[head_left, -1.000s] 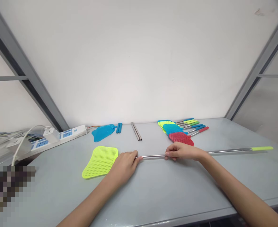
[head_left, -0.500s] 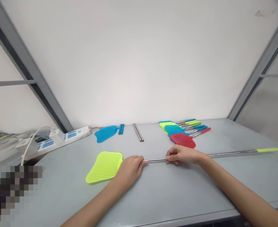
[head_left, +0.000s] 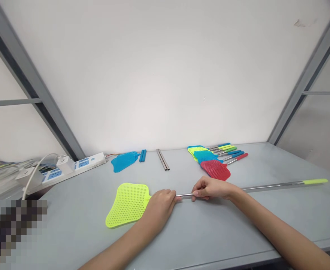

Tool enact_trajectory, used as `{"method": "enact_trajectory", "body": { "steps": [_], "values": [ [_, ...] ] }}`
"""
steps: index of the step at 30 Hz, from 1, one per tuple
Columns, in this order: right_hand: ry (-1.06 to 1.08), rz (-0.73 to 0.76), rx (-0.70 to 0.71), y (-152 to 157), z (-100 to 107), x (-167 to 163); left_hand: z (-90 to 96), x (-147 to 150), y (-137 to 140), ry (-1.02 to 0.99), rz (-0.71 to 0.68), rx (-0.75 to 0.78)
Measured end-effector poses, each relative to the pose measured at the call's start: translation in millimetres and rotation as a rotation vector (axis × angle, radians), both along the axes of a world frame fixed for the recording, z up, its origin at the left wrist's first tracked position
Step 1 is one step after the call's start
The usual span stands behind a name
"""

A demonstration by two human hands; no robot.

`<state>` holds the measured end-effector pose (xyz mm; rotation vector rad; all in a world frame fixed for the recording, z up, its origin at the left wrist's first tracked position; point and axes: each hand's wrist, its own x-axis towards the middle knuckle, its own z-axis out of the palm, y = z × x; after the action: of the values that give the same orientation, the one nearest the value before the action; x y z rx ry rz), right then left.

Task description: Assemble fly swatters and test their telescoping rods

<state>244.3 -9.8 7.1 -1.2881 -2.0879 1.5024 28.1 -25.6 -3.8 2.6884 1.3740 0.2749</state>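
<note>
A yellow-green fly swatter (head_left: 128, 204) with a long metal telescopic rod lies across the front of the table, its head at left and its yellow-green grip at far right. My left hand (head_left: 162, 206) is closed around the rod just beside the swatter's head, hiding part of the neck. Farther right along the same rod, my right hand (head_left: 209, 188) pinches it between thumb and fingers. A short stretch of bare metal shows between the two hands. Behind my right hand rests a red fly swatter (head_left: 215, 170), the nearest of a pile.
Several shorter swatters with blue, green and red grips overlap at the back right. Two metal tubes (head_left: 163, 159) lie mid-back, left of them two blue grips (head_left: 142, 155) and a blue swatter head (head_left: 124, 161). A white power strip (head_left: 90, 161) with cables lines the left edge.
My right hand has slid a little left, shortening the bare rod between my hands. My left hand and the swatter's head have shifted slightly right in the view, which has also moved a little.
</note>
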Motion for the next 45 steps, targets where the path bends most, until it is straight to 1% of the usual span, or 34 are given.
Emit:
{"method": "enact_trajectory", "body": {
  "steps": [9,12,16,20,23,29,34,36,41,45],
  "values": [
    [0.015,0.018,-0.090,-3,1,-8,-1.3,7,-4,-0.007,-0.033,0.001],
    [0.010,0.038,-0.087,-2,0,-7,-0.7,6,-3,-0.042,-0.059,-0.002],
    [0.006,0.065,-0.106,-2,1,-5,1.1,2,-2,-0.089,-0.090,0.030],
    [0.004,0.104,-0.112,0,1,-3,3.5,-2,-1,-0.094,-0.118,0.051],
    [-0.002,0.120,-0.103,0,1,-3,3.2,-4,0,-0.082,-0.108,0.052],
    [0.005,0.111,-0.092,-2,4,-6,0.2,-8,-1,-0.076,-0.025,0.028],
    [0.002,0.106,-0.102,-2,4,-6,2.8,-9,-1,-0.071,0.005,0.008],
    [0.002,0.103,-0.109,-2,4,-6,4.6,-11,0,-0.089,-0.002,-0.018],
    [0.002,0.096,-0.109,-3,4,-6,9.6,-15,3,-0.145,-0.086,-0.094],
    [0.004,0.101,-0.102,-2,4,-5,12.3,-17,5,-0.188,-0.101,-0.137]
  ]
}}
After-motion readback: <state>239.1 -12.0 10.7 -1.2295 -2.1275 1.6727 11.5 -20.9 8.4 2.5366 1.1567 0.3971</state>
